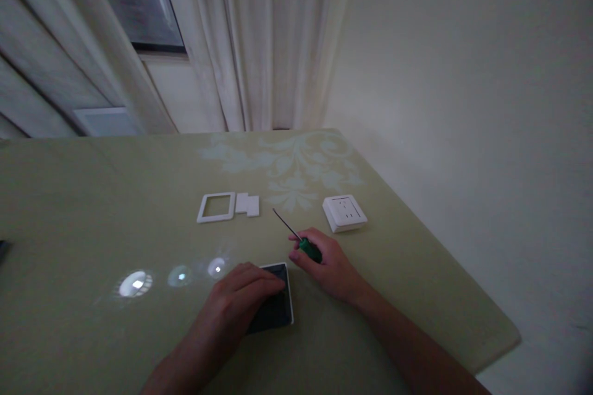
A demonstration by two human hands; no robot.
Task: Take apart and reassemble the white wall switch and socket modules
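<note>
A screwdriver (309, 250) with a green handle and thin metal shaft is gripped in my right hand (331, 262). Its tip points up and to the left, above the table and touching nothing that I can make out. My left hand (241, 293) is closed over the left part of a dark square piece with a white rim (278, 311), which lies near the front of the table. The fingertips rest on its dark face, and the hand hides its left side. What may lie under those fingers cannot be seen.
A white wall socket (345, 213) sits beyond my right hand. Farther left lie a white square frame (201, 213) and two small white plates (248, 203). The glossy table (139, 197) reflects lights; a wall borders its right side, curtains (264, 43) its back.
</note>
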